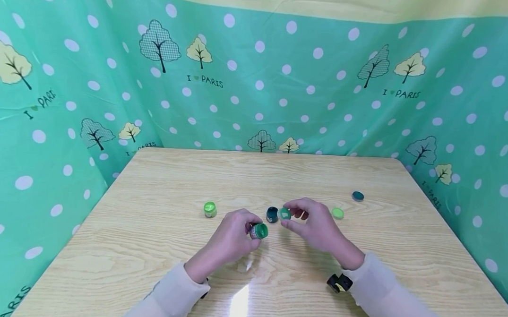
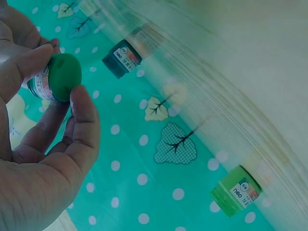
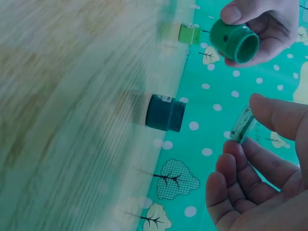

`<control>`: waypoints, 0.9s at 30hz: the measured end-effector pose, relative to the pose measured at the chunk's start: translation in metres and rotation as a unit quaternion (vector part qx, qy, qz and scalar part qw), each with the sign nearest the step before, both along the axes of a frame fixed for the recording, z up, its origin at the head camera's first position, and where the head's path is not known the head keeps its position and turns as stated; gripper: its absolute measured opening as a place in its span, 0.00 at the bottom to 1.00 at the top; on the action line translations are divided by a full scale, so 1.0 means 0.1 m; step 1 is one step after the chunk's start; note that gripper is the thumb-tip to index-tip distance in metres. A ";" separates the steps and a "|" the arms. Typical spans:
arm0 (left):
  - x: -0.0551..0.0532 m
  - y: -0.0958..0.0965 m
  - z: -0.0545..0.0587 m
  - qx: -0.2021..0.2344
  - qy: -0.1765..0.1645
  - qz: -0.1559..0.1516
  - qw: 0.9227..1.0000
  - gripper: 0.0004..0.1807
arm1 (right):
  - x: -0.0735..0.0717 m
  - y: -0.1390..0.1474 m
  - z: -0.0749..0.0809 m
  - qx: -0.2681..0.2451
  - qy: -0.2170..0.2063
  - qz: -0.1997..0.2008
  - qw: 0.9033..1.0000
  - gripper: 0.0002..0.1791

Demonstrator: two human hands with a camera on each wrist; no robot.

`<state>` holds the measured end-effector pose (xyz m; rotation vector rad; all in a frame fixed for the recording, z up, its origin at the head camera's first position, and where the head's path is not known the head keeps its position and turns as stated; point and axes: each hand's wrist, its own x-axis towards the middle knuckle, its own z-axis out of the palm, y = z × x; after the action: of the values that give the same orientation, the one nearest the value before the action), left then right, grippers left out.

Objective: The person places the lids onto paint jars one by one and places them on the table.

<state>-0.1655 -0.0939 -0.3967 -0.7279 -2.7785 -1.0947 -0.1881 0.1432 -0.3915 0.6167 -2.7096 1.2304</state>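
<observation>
My left hand (image 1: 235, 234) grips a small green paint jar (image 1: 259, 231) between thumb and fingers, its open mouth tilted toward the right. In the right wrist view, the rim and hollow of this jar (image 3: 236, 42) show. A green lid (image 1: 284, 213) is pinched by its edge between the thumb and fingertips of my right hand (image 1: 315, 223); lid and jar are apart. Just beyond the two hands an uncapped dark teal paint jar (image 1: 272, 214) stands upright on the table, close to the lid in the head view.
An uncapped light green paint jar (image 1: 210, 209) stands on the wooden table (image 1: 160, 268) to the left. Right of my right hand lie a light green lid (image 1: 337, 212) and, farther back, a dark teal lid (image 1: 358, 196). A polka-dot cloth (image 1: 257, 83) hangs behind the table.
</observation>
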 end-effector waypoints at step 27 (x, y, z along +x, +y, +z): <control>-0.05 0.01 -0.01 0.005 -0.013 -0.001 1.000 0.16 | 0.09 -0.13 -0.03 -0.021 0.007 0.032 0.999 0.20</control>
<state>-0.1704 -0.0926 -0.3979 -0.7214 -2.7924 -1.1249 -0.1795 0.1306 -0.3944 0.7101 -2.6646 1.2905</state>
